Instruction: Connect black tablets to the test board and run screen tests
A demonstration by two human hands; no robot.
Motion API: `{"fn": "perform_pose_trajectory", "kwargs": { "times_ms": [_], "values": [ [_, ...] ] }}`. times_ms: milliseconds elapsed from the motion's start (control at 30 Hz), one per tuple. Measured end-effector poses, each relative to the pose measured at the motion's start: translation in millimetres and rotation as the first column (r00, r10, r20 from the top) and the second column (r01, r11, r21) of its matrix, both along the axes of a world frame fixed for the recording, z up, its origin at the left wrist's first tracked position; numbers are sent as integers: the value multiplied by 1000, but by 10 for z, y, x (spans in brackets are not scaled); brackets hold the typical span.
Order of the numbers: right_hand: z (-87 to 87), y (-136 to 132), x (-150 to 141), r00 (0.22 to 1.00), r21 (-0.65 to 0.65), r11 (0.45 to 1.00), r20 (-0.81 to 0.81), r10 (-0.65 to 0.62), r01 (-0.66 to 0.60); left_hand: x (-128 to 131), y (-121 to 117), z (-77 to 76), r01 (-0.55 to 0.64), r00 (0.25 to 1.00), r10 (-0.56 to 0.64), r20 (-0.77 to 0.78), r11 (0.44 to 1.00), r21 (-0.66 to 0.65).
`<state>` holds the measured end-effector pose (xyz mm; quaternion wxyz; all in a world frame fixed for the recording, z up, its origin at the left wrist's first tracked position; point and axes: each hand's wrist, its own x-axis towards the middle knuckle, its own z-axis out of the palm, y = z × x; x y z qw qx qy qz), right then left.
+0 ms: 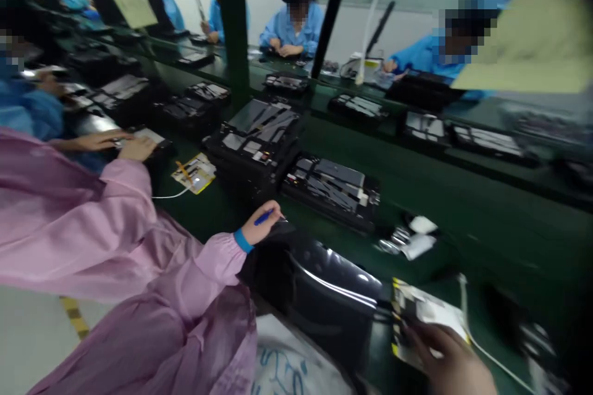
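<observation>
My left hand (262,222), with a blue wristband (243,240) at the cuff, is closed around a slim blue pen-like tool (264,217). Its pale tip points right, above the corner of a glossy dark panel (324,296) lying at the bench edge. At the bottom right, my right hand (451,355) is smeared by motion and lies over a white card with yellow-and-black edges (438,308). Whether those fingers grip anything is unclear. A white cable (464,296) runs beside the card.
Stacked black trays of device parts (259,129) and another tray (331,188) stand beyond the panel. Crumpled wrappers (412,241) lie to the right. A co-worker's hands (136,146) work at the left, near a yellow-edged card (197,173). Other people sit across the bench.
</observation>
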<state>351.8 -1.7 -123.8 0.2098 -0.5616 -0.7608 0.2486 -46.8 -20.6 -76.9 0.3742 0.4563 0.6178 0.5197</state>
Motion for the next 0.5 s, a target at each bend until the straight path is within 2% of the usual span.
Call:
{"fn": "perform_pose_trajectory", "kwargs": {
  "times_ms": [33,100,200,300,500],
  "values": [
    [21,-84,-47,994,110,988,-12,-108,109,-13,18,0,-15,999,15,-29,1000,-5],
    [48,-188,-173,976,204,955,-27,-215,216,-44,64,-4,-17,996,16,-85,1000,-14],
    [48,-156,-302,961,163,948,-63,-268,275,-86,141,-13,-5,994,-1,-113,999,-49],
    [29,-56,-301,951,114,946,-93,-295,304,-113,190,-20,1,993,-11,-116,996,-91],
    [30,-38,-287,947,96,943,-82,-311,318,-125,209,-25,28,995,-35,-98,997,-65]
  ]
}}
